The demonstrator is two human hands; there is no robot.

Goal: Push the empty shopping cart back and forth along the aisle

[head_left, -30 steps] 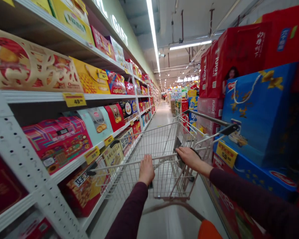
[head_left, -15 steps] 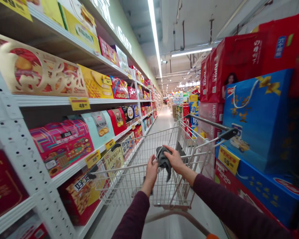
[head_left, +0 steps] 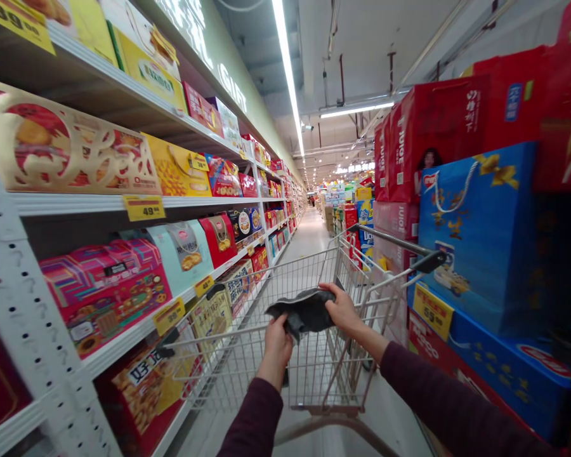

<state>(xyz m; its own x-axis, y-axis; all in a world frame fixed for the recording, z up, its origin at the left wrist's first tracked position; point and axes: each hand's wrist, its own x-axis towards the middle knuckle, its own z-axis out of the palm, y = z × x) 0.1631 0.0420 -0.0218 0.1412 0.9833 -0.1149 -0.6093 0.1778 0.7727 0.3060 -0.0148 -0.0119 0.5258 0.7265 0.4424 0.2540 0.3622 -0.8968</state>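
Observation:
A dark grey cloth is stretched between my two hands, above the wire basket of a shopping cart. My left hand pinches its left end between thumb and fingers. At the other end, my right hand grips the upper right corner. The cloth sags a little in the middle and its lower edge hangs loose. Behind and below it shows the metal mesh of the cart.
Shelves of boxed snacks with yellow price tags line the left side. On the right stand stacked red gift boxes and a blue gift bag. Between them an aisle runs far back.
The cloth was bunched up in my right hand, with my left hand beside it. Now it is spread out sideways, and my left hand has taken hold of its left end.

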